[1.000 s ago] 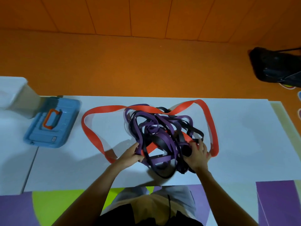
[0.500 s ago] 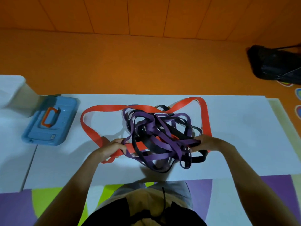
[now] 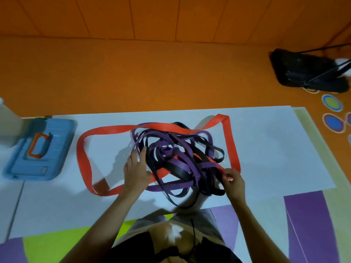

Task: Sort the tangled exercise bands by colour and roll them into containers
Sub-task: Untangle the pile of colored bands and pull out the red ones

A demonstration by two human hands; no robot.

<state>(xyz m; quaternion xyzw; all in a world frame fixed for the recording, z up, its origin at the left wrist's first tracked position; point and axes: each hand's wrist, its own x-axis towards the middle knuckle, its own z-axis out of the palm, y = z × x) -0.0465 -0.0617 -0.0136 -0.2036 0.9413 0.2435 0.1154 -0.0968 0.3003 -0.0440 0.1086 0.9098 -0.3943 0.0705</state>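
A tangle of purple bands [image 3: 187, 164] and black bands [image 3: 180, 170] lies in the middle of the white table [image 3: 275, 149]. A wide red band [image 3: 83, 158] loops around and through the heap. My left hand [image 3: 135, 168] lies flat on the left side of the tangle, fingers straight and reaching into the purple and black strands. My right hand [image 3: 232, 180] is at the heap's right edge, its fingers curled and pinching the red band where it meets the black strands.
A blue lidded box with an orange handle [image 3: 39, 150] sits at the table's left. A pale container [image 3: 7, 126] stands beside it at the frame edge. A black bag [image 3: 307, 71] lies on the orange floor at the far right.
My left hand let go of the red band and moved up onto the left of the tangle. My right hand shifted down and right to the red band's near right corner.
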